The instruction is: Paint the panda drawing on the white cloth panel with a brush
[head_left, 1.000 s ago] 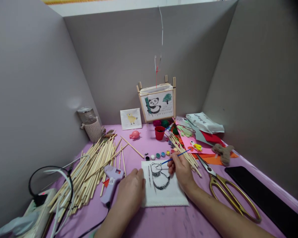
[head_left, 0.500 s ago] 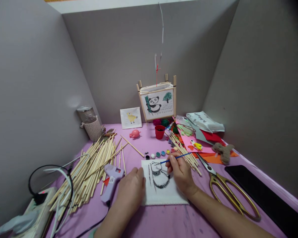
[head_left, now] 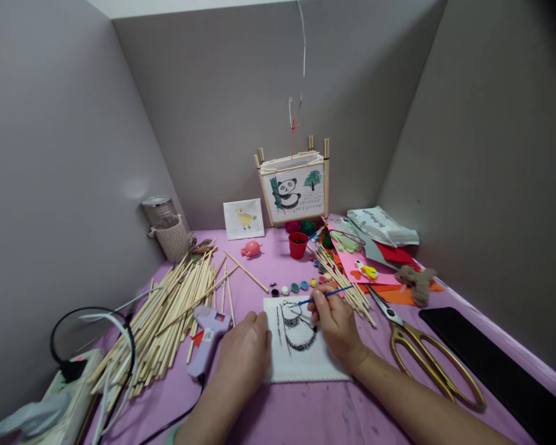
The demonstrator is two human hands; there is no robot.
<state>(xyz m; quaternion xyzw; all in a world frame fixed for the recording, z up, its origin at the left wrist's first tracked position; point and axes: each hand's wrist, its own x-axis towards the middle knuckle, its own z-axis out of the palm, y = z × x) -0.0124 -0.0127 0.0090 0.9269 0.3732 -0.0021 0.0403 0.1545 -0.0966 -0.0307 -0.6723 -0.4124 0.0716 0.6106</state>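
A white canvas panel (head_left: pixel 306 368) lies flat before me, with a panda partly drawn in black paint on it. Between the fingers of my right hand (head_left: pixel 336 324) is a thin blue paintbrush (head_left: pixel 336 292), its tip at the panda's head. My left hand (head_left: pixel 245 346) rests against the panel's left edge, fingers curled together; whether they pinch the edge is hidden. Just beyond the panel stands a row of small paint pots (head_left: pixel 295 287), among them black, white, green, blue and yellow.
Wooden sticks (head_left: pixel 180 315) and a lilac glue gun (head_left: pixel 208 340) lie left. Golden scissors (head_left: pixel 417 346) and a black phone-like slab (head_left: pixel 491 371) lie right. Behind are a red cup (head_left: pixel 298 247), a pink toy (head_left: pixel 251 249), a chick picture (head_left: pixel 243 219) and a panda lantern (head_left: pixel 294 191).
The brush has tilted slightly in my right hand, its tip staying near the panda's head. My left hand has kept its place, and the view has shifted very little.
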